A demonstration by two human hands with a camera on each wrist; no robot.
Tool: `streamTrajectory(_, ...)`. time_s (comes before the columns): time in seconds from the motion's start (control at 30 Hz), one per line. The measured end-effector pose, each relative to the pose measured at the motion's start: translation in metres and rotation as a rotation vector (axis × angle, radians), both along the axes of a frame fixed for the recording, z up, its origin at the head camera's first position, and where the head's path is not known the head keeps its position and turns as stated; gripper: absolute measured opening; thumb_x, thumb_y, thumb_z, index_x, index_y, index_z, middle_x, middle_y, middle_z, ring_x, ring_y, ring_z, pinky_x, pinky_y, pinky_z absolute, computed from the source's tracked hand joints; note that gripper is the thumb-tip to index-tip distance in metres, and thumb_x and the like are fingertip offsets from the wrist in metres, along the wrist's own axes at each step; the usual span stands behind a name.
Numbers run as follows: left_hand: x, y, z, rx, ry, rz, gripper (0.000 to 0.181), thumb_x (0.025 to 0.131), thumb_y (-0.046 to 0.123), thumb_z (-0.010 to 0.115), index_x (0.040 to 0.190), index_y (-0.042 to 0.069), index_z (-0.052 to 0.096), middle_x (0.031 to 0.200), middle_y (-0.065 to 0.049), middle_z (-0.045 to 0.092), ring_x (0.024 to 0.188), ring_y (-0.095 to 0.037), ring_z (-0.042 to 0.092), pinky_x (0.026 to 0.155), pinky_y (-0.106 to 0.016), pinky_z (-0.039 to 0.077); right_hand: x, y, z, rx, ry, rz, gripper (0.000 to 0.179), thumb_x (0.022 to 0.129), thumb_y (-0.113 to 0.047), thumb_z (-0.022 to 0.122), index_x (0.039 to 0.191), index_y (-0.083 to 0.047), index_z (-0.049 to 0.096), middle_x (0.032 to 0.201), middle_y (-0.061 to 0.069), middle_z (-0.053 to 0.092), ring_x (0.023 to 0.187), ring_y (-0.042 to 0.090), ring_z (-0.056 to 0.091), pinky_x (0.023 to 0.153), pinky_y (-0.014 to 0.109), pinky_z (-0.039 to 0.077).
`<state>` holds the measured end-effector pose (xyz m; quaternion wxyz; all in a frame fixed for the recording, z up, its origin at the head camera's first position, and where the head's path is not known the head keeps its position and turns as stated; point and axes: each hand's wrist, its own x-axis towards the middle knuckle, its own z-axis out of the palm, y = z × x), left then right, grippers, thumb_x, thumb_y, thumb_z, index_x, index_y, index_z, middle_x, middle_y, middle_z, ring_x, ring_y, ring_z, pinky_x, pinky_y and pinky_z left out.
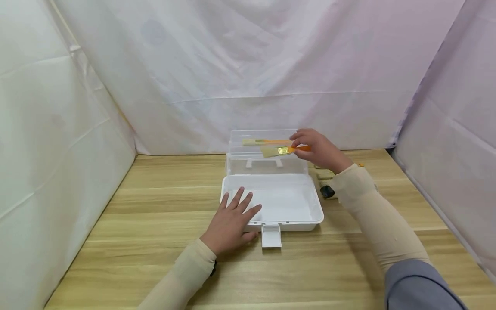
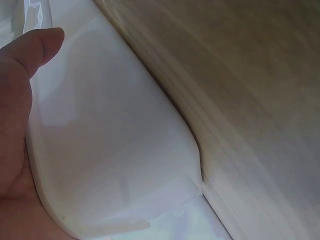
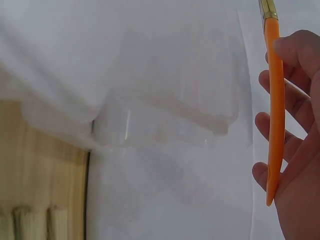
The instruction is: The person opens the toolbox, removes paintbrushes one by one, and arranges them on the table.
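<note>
My right hand (image 1: pixel 318 148) pinches the orange handle of a flat paintbrush (image 1: pixel 284 150), bristles pointing left, raised over the back of a white plastic box (image 1: pixel 318 211). In the right wrist view the orange handle (image 3: pixel 276 110) lies between the thumb and fingers. A second brush shape in the clear lid (image 1: pixel 263 168) looks like a reflection. The lid stands raised behind the box. My left hand (image 1: pixel 228 226) rests on the box's front left rim with spread, straight fingers over the inside. Its thumb (image 2: pixel 47 45) lies along the outer wall.
More paintbrushes (image 1: pixel 324 175) lie right of the box, partly hidden by my right forearm. The box's white latch (image 1: pixel 271 237) hangs down at the front. White cloth (image 1: pixel 201 77) encloses the wooden table (image 1: pixel 166 206) at the back and sides.
</note>
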<state>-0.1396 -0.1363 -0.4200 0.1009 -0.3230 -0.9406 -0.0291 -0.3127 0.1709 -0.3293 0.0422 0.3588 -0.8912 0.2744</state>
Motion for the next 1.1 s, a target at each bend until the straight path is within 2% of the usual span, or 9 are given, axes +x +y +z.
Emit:
streamTrajectory(0.23,-0.006,-0.003,-0.001,-0.002,-0.006,0.005,0.066,0.088,0.055,0.065,0.146,0.025,0.052,0.154,-0.012,0.041,0.149,-0.035,0.018,0.112,-0.063,0.02,0.01,0.011,-0.011,0.008,0.028,-0.011,0.011,0.094,-0.011,0.068,0.104,-0.009,0.072,0.135,0.011,0.057,0.14,0.036,0.033,0.109,0.059,0.03)
streamTrajectory(0.4,-0.006,-0.004,-0.002,-0.008,0.001,0.004,0.066,0.089,0.055,0.065,0.145,0.024,0.052,0.154,-0.012,0.041,0.149,-0.036,0.019,0.112,-0.063,0.022,0.021,0.019,-0.016,-0.003,0.066,-0.005,0.01,0.092,-0.008,0.069,0.102,-0.009,0.072,0.133,0.012,0.058,0.139,0.037,0.034,0.108,0.06,0.03)
streamTrajectory(0.67,-0.001,-0.005,0.001,0.013,-0.017,0.0,0.066,0.088,0.052,0.067,0.145,0.023,0.053,0.154,-0.013,0.041,0.149,-0.036,0.019,0.112,-0.063,0.02,0.045,0.04,-0.022,-0.007,0.061,-0.061,0.013,0.089,-0.003,0.071,0.1,-0.009,0.072,0.131,0.012,0.06,0.137,0.037,0.037,0.106,0.06,0.034)
streamTrajectory(0.77,0.0,-0.005,0.0,0.011,-0.014,-0.001,0.066,0.088,0.053,0.066,0.145,0.023,0.052,0.154,-0.013,0.041,0.149,-0.035,0.019,0.112,-0.063,0.02,0.053,0.05,-0.024,-0.004,0.081,-0.064,0.014,0.088,-0.002,0.073,0.099,-0.011,0.072,0.13,0.011,0.06,0.134,0.036,0.04,0.102,0.059,0.039)
streamTrajectory(0.93,0.0,-0.005,0.0,0.014,-0.015,-0.002,0.066,0.088,0.053,0.067,0.145,0.023,0.053,0.154,-0.013,0.041,0.149,-0.036,0.019,0.112,-0.064,0.02,0.067,0.065,-0.026,-0.009,0.112,-0.067,0.015,0.088,-0.003,0.073,0.1,-0.012,0.073,0.129,0.011,0.061,0.134,0.038,0.041,0.1,0.061,0.038)
streamTrajectory(1.1,-0.001,-0.006,-0.001,0.021,-0.021,0.001,0.066,0.087,0.052,0.067,0.145,0.023,0.052,0.154,-0.013,0.04,0.149,-0.036,0.018,0.112,-0.063,0.019,0.075,0.083,-0.032,0.003,0.118,-0.109,0.015,0.087,-0.002,0.074,0.099,-0.012,0.073,0.128,0.009,0.061,0.133,0.039,0.042,0.095,0.059,0.043)
